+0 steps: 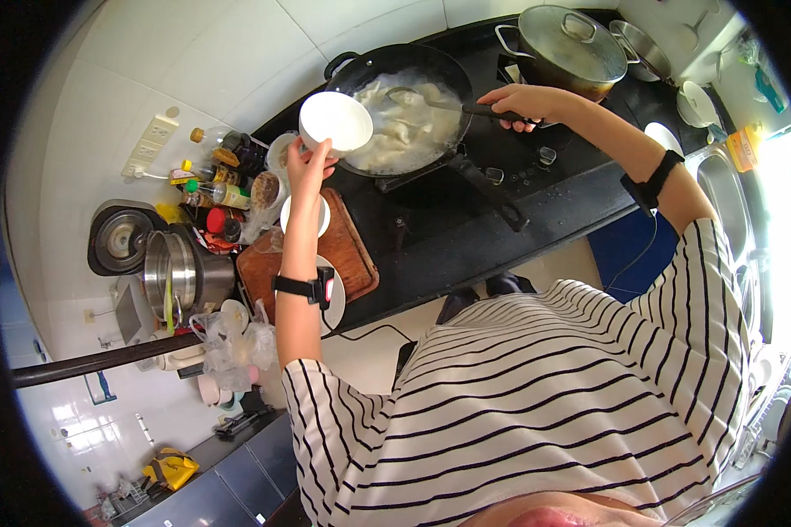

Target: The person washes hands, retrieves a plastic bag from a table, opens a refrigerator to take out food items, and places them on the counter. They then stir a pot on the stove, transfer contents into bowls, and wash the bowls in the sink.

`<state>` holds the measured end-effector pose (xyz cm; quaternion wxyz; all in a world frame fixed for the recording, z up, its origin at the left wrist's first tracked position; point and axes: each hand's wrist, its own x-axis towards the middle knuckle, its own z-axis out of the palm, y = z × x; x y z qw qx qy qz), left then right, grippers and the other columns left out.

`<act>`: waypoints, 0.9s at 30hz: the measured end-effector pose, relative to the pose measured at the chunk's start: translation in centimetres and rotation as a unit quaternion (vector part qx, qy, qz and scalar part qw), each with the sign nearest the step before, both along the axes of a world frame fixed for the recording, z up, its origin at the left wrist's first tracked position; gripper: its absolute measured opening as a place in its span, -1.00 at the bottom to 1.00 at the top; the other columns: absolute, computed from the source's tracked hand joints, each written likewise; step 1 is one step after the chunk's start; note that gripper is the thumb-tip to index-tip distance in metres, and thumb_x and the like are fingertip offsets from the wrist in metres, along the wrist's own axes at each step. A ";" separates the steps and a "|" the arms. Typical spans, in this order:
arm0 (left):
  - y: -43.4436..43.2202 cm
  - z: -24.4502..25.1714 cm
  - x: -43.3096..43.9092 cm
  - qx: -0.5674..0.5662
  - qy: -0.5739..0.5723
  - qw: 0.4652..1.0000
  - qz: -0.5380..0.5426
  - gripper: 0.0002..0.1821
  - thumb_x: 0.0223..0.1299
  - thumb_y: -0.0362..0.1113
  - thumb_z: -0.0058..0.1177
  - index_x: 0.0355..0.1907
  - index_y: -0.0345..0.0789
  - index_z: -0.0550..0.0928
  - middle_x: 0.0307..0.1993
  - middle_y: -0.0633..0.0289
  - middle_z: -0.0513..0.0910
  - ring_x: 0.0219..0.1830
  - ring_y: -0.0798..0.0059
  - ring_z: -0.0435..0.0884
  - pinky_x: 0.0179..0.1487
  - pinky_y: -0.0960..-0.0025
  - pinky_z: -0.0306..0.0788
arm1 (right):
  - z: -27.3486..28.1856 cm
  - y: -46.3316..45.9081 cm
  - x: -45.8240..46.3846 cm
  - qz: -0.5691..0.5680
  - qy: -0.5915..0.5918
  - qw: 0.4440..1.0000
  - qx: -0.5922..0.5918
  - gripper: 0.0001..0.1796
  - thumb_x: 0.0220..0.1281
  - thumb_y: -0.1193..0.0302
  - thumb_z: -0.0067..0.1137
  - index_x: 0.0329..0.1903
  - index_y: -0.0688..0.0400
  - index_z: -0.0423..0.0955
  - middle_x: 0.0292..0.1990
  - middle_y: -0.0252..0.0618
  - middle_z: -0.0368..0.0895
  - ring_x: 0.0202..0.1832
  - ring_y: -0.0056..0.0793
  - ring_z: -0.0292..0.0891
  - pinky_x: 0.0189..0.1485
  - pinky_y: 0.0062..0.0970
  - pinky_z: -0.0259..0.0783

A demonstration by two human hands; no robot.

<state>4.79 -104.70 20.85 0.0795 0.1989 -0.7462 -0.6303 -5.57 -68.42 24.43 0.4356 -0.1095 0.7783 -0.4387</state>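
My left hand (312,163) grips a white bowl (336,123) by its near side and holds it, tilted, over the left rim of a black wok (455,72). Pale dumplings (399,132) lie in cloudy, steaming liquid inside the wok. In my right hand (517,107) is the black handle of a ladle (445,105). Its head dips into the liquid among the dumplings near the wok's middle. The wok's long handle (491,194) points toward the counter's front edge. Whether the white bowl contains anything is hard to make out.
A lidded pot (570,49) stands at the back right, beside a steel bowl (643,49). Seasoning bottles (227,194) crowd the left wall. A wooden cutting board (349,244) with white dishes lies below my left forearm. The sink (725,184) is at the right.
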 end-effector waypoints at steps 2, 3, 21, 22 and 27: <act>0.5 -0.3 -1.1 -0.056 0.012 0.998 -0.001 -0.23 -0.08 -0.10 0.23 0.17 -0.32 0.20 -0.13 0.09 0.49 -0.31 0.41 0.60 -0.35 0.47 0.45 | 0.1 0.1 0.3 0.005 -0.028 0.999 -0.020 -0.46 0.23 0.44 -0.25 0.30 0.10 0.09 -0.54 -0.35 0.41 -0.68 -0.71 0.26 -0.72 -0.71 0.21; 0.6 -0.5 -1.5 -0.085 0.017 0.996 0.002 -0.22 -0.13 -0.08 0.27 0.14 -0.32 0.24 -0.12 0.07 0.49 -0.29 0.38 0.59 -0.32 0.46 0.45 | 0.1 0.1 0.4 0.009 -0.042 0.999 -0.033 -0.46 0.22 0.44 -0.24 0.30 0.09 0.09 -0.54 -0.35 0.41 -0.68 -0.72 0.25 -0.73 -0.73 0.20; 1.5 -1.9 -1.7 -0.002 0.060 0.997 0.038 -0.31 -0.08 -0.08 0.23 0.07 -0.36 0.29 -0.15 0.06 0.48 -0.25 0.31 0.61 -0.34 0.47 0.49 | 0.2 1.5 0.8 -0.127 -0.318 0.923 -0.174 -0.63 0.32 0.39 -0.19 0.15 0.16 0.23 -0.45 -0.23 0.40 -0.68 -0.72 0.17 -0.77 -0.81 0.20; 1.3 -1.9 -1.5 0.113 0.040 0.992 0.045 -0.33 -0.05 -0.09 0.20 0.08 -0.36 0.28 -0.15 0.07 0.48 -0.26 0.34 0.62 -0.35 0.50 0.48 | 0.3 1.6 0.9 -0.127 -0.321 0.921 -0.180 -0.63 0.32 0.38 -0.18 0.15 0.17 0.23 -0.45 -0.23 0.40 -0.68 -0.72 0.16 -0.77 -0.81 0.19; -1.5 -1.9 0.9 0.365 0.027 0.928 0.069 -0.32 -0.01 -0.01 0.09 0.16 -0.22 0.25 -0.05 0.03 0.40 -0.17 0.19 0.57 -0.28 0.49 0.52 | 1.2 2.5 1.4 -0.122 -0.297 0.924 -0.206 -0.62 0.32 0.38 -0.19 0.16 0.18 0.24 -0.46 -0.24 0.39 -0.66 -0.73 0.16 -0.76 -0.82 0.15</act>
